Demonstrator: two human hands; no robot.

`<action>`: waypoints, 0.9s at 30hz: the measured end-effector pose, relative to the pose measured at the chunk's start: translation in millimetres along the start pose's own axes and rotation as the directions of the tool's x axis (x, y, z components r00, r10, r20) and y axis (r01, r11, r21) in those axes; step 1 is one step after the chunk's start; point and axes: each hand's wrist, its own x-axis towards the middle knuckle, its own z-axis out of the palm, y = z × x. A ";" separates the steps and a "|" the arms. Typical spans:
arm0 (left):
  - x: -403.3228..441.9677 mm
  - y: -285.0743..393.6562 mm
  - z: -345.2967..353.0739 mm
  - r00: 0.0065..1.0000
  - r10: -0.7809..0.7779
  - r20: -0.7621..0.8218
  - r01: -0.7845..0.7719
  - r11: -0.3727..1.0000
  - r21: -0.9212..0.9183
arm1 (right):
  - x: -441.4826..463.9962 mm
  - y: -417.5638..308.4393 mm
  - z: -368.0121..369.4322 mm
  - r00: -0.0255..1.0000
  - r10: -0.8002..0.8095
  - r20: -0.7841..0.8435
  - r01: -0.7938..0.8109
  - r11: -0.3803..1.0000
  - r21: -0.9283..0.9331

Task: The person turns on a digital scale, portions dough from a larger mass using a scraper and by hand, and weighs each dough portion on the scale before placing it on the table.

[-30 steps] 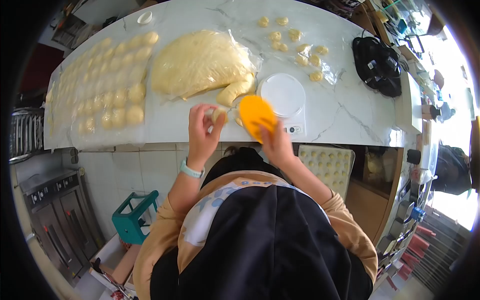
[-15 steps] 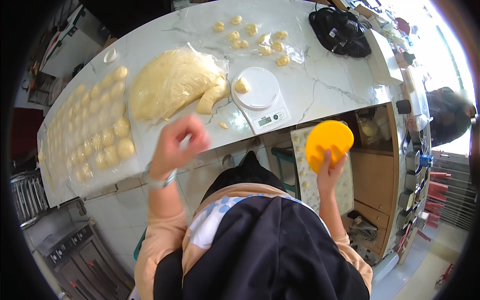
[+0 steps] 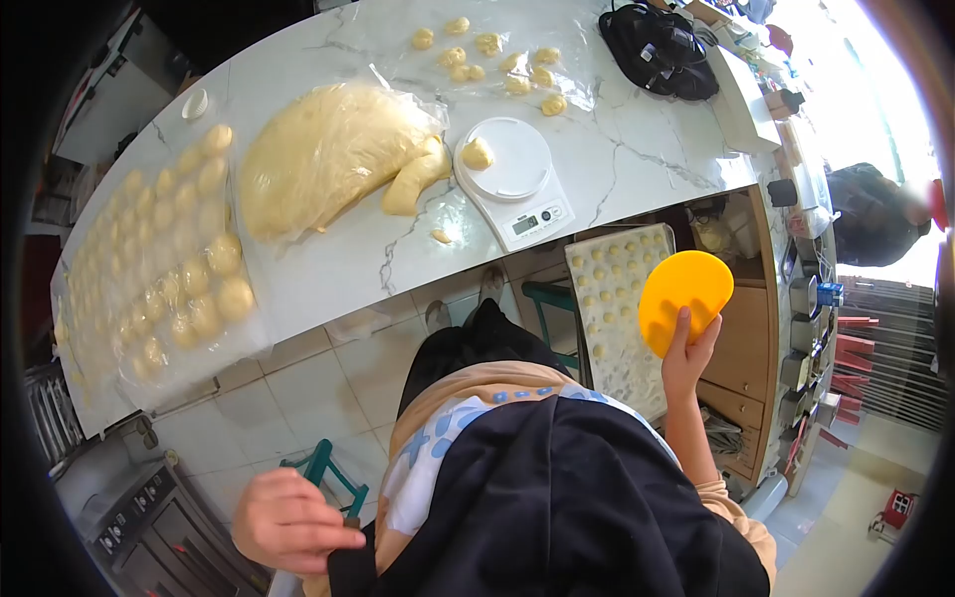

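My right hand grips a yellow dough scraper, held up in front of a tray of small dough pieces. Down by my waist, my left hand has its fingers curled in at the edge of my black apron; its fingertips are partly hidden. On the counter lies a large dough mass under clear plastic, with a bare flap at its right end. A white kitchen scale holds one dough piece. A small dough scrap sits near the counter edge.
Rows of dough balls lie under plastic at the left. Several dough lumps rest on plastic at the back. A black bag stands at the far right. Below are a green stool and an oven. Another person is beyond the shelves.
My left hand has dropped from the counter's front edge to my waist. My right hand has shifted slightly right with the scraper, uncovering more of the tray.
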 end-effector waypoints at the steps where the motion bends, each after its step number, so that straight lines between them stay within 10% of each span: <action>1: -9.7 3.3 9.5 0.988 -0.026 -0.152 0.030 0.999 0.026 | 3.7 -2.5 0.9 1.000 -0.008 0.014 0.008 1.000 -0.003; 7: -57.6 8.2 56.3 0.574 -0.101 -0.812 0.281 0.957 0.079 | 21.5 8.4 6.7 0.994 -0.036 0.104 0.035 0.999 0.017; 13: -21.4 3.2 43.5 0.652 -0.181 -0.736 0.396 0.909 0.127 | 29.3 32.6 11.2 0.989 0.020 0.149 -0.032 0.997 0.076; 18: 25.3 -40.6 15.8 0.928 -0.372 -0.013 0.367 0.922 -0.123 | 84.7 40.4 43.2 0.981 -0.089 0.175 0.041 0.965 0.260; 21: 73.8 -71.5 23.0 0.802 -0.419 0.426 0.541 0.812 -0.220 | 122.1 30.6 68.4 0.960 -0.216 0.177 0.147 0.930 0.337; 27: 149.6 -102.3 33.7 0.714 -0.272 0.645 0.609 0.697 -0.380 | 166.7 25.9 102.1 0.908 -0.402 0.114 0.306 0.825 0.476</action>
